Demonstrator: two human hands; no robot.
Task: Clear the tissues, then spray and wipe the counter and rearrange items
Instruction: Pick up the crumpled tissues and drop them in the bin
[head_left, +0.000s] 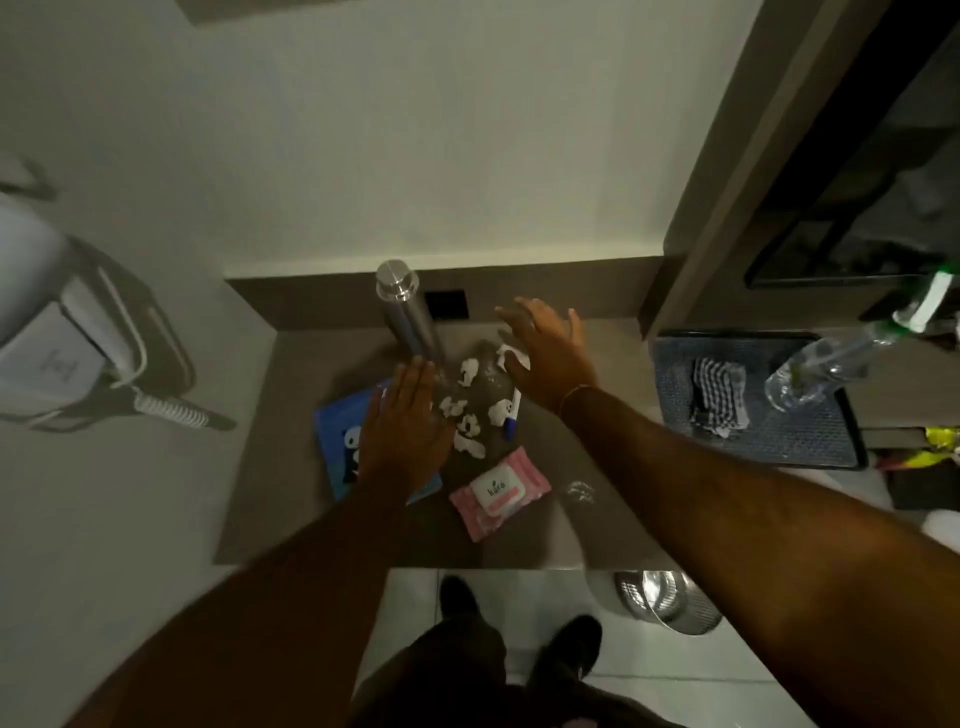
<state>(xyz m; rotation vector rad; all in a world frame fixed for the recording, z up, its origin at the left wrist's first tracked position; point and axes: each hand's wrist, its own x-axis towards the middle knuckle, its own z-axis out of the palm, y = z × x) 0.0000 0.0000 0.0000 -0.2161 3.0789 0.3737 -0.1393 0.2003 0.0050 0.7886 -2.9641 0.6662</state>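
Left hand (405, 415) and right hand (550, 358) spread flat, flanking scattered tissues (470, 410) on grey counter (291, 415)

Your left hand (402, 415) covers much of the blue pack (340, 441) at centre left, so its print is only partly readable. Your right hand (550, 353) hides part of one tissue (511, 356) near the frame's middle. At the right edge, the clear bottle (831, 364) has a blurred top, and the yellow thing (935, 447) is cut off. At the left edge, the grey bag (78, 338) is blurred and cropped. Both arms run out of the bottom.
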